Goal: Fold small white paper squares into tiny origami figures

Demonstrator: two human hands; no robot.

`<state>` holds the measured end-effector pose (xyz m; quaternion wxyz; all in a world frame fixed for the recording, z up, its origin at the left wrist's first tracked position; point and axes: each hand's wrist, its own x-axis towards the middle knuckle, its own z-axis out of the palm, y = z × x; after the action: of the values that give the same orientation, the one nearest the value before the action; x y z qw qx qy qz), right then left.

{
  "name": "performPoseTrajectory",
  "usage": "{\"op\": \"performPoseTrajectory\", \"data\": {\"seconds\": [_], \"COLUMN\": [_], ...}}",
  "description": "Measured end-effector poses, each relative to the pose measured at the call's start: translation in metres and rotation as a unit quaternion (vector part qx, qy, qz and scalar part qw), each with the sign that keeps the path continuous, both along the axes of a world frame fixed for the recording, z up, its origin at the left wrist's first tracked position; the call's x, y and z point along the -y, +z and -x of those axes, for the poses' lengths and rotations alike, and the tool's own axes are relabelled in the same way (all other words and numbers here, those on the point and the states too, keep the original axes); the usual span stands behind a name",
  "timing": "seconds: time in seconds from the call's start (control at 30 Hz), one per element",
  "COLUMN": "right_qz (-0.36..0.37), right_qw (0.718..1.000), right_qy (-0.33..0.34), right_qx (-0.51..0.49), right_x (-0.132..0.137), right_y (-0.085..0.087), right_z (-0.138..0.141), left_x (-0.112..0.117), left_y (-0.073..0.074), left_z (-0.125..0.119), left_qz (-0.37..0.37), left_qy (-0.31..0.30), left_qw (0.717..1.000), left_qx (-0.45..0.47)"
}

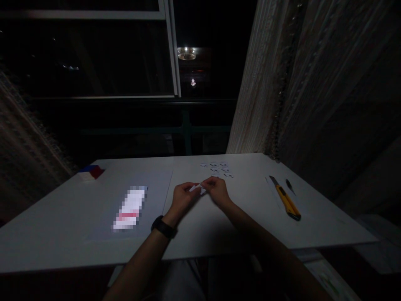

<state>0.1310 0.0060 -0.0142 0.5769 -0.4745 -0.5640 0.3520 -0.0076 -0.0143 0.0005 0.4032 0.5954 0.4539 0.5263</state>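
Observation:
Both hands meet over the middle of the white table (pixel 250 196). My left hand (pixel 184 195), with a dark band on its wrist, pinches a small piece of white paper (pixel 194 188). My right hand (pixel 216 190) closes its fingertips on the same piece from the other side. The paper looks bent or folded, but the fingers cover part of it and the light is dim. Just beyond the hands lie several small white paper pieces (pixel 214 165) with dark marks, set out in rough rows.
To the left, a lit phone (pixel 130 209), its screen blurred out, rests on a large white sheet (pixel 156 196). A red, white and blue block (pixel 90 172) sits at the far left. On the right lie a yellow box cutter (pixel 286 200) and a small dark object (pixel 290 186).

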Motion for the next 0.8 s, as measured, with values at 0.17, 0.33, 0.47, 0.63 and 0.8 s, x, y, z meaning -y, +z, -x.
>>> {"op": "performPoseTrajectory", "data": {"seconds": [0.17, 0.33, 0.47, 0.63, 0.8], "right_qz": [-0.046, -0.04, -0.006, 0.009, 0.014], "right_qw": [0.992, 0.993, 0.997, 1.0, 1.0], "right_qy": [-0.006, 0.003, 0.007, 0.009, 0.025], "right_qx": [0.113, 0.115, 0.071, 0.029, 0.0], "right_x": [0.0086, 0.0112, 0.0089, 0.0046, 0.0016], "right_y": [0.0028, 0.0031, 0.0039, 0.0012, -0.0019], "right_z": [0.0009, 0.0024, 0.0024, 0.0015, 0.0015], "left_x": [-0.0008, 0.0016, 0.002, -0.0021, -0.0073], "left_y": [-0.0043, -0.0045, -0.0041, -0.007, -0.0109], "left_z": [0.0014, 0.0013, 0.0011, 0.0025, 0.0039], "left_qz": [-0.047, -0.049, -0.049, -0.041, -0.014], "left_qy": [0.034, 0.054, 0.051, 0.061, 0.057], "left_qw": [0.991, 0.983, 0.982, 0.982, 0.991], "left_qx": [-0.117, -0.171, -0.174, -0.171, -0.121]}}
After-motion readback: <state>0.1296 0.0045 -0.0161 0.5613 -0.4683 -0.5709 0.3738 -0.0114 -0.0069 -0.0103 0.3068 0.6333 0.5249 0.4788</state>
